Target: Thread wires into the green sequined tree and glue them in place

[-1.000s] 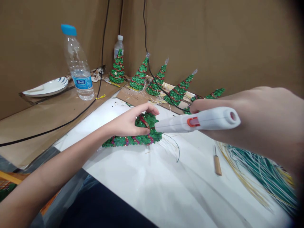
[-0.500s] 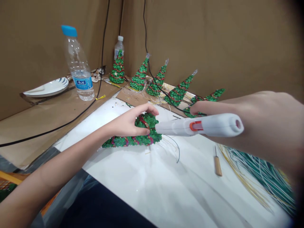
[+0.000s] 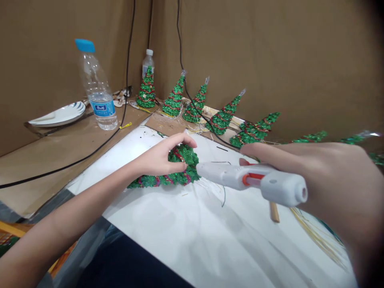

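Observation:
A small green decorative Christmas tree (image 3: 163,181) with red and purple garland lies on its side on the white board (image 3: 168,232). My left hand (image 3: 165,158) is curled over its wide end, thumb and fingers gripping it. In my right hand (image 3: 315,168) is a white hot glue gun (image 3: 252,180) with an orange part. Its front end is close against the tree's base; whether it touches, I cannot tell. Thin wires (image 3: 216,190) trail out from beneath that base. Part of the tree is hidden by my left hand.
Several similar trees (image 3: 223,118) stand or lean along the back wall. At the left are a water bottle (image 3: 103,110) and a plate (image 3: 60,114). A black cable (image 3: 99,145) crosses the table. A wooden handle (image 3: 274,212) and yellow wires (image 3: 318,238) lie at the right.
The glue gun has tilted, its rear end now lower and its body turned. My right hand has dropped slightly, covering much of the green wire bundle. My left hand stays on the tree.

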Available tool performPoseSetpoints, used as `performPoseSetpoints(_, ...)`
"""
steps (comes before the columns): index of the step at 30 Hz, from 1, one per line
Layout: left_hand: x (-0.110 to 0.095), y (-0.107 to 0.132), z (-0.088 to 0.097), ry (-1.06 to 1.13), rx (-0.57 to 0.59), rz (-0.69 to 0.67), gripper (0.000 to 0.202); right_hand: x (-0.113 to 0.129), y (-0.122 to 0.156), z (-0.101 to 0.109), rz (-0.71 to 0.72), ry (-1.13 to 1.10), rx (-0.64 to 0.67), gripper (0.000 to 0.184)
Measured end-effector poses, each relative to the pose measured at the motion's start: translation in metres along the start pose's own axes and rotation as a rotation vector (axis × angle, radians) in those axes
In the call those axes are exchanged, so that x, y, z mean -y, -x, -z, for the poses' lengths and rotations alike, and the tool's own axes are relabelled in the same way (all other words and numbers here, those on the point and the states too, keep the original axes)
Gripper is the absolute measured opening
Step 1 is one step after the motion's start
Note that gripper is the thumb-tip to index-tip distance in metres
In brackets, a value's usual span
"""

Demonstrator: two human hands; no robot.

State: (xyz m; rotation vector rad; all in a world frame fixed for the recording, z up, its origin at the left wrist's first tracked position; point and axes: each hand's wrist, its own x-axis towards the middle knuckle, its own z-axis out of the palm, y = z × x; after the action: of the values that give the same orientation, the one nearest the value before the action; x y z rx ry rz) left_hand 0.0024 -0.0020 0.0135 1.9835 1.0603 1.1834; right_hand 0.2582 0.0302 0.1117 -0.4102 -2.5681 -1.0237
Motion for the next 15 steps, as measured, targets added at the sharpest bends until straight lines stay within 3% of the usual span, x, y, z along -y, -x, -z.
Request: performPoseSetpoints(15, -0.004, 0.000, -0.005, -0.046, -0.022, 0.046, 0.039, 0.028, 0.031, -0.017, -0.221, -0.108, -0.153, 0.030)
